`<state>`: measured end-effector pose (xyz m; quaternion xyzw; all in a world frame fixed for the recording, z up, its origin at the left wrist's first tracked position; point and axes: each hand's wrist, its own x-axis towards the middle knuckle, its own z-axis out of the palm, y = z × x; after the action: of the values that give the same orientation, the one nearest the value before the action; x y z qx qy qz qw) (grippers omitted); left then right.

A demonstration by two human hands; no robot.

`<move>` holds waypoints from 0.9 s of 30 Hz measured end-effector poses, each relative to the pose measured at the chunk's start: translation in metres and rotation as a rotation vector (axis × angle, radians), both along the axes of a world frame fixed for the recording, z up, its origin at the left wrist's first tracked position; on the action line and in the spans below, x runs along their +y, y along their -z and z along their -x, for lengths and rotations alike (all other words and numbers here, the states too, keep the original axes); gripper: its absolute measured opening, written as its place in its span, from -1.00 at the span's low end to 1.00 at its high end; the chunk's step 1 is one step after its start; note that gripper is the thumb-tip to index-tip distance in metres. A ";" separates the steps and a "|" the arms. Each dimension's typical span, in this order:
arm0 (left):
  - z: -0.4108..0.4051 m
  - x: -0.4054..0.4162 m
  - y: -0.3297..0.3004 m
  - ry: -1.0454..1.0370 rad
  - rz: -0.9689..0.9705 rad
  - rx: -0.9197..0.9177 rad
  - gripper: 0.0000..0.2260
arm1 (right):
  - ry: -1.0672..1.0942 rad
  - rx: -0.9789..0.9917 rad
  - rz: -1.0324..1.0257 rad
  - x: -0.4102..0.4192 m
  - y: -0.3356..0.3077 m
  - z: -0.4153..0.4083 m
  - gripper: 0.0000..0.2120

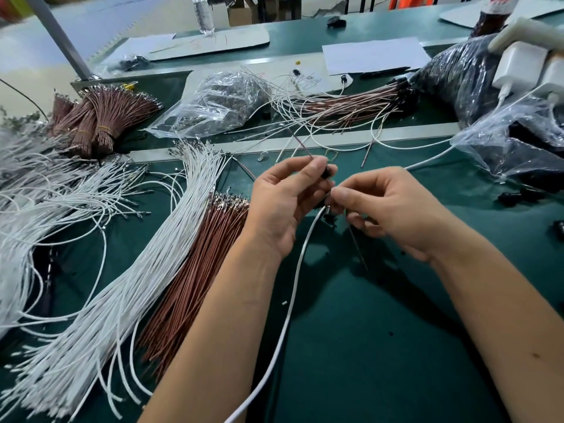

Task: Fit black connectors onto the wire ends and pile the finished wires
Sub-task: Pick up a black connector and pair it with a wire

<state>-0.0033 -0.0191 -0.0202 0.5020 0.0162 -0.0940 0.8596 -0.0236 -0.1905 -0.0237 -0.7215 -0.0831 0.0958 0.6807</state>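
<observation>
Centrally, left hand (283,203) pinches a black connector (326,174); right hand (393,209) pinches a wire end over open mat (381,346).

Bright overhead light, soft shadows; edges warped, bkgd maybe blurred.

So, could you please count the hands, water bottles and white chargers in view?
Hands: 2
Bottle: 1
Chargers: 2
Total: 5
</observation>
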 end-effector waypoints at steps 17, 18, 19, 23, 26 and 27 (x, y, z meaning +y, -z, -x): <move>0.004 -0.004 0.005 0.036 -0.139 -0.182 -0.90 | 0.049 -0.058 0.014 -0.002 0.006 0.001 -0.89; 0.004 -0.003 0.005 0.045 -0.139 -0.178 -0.85 | 0.047 -0.054 0.017 -0.002 0.006 0.001 -0.89; 0.004 -0.002 0.005 0.052 -0.142 -0.174 -0.81 | 0.047 -0.051 0.016 -0.003 0.006 0.001 -0.89; 0.002 0.000 0.007 0.071 -0.145 -0.171 -0.82 | 0.042 -0.039 0.005 -0.004 0.004 0.001 -0.90; 0.003 0.000 0.005 0.068 -0.131 -0.144 -0.73 | 0.016 -0.039 -0.010 -0.004 0.002 0.002 -0.85; 0.003 0.000 0.004 0.066 -0.123 -0.130 -0.73 | 0.012 -0.039 -0.011 -0.004 0.001 0.002 -0.83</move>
<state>-0.0063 -0.0188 -0.0239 0.5591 -0.0502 -0.0883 0.8228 -0.0256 -0.1944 -0.0250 -0.7199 -0.0927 0.0772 0.6835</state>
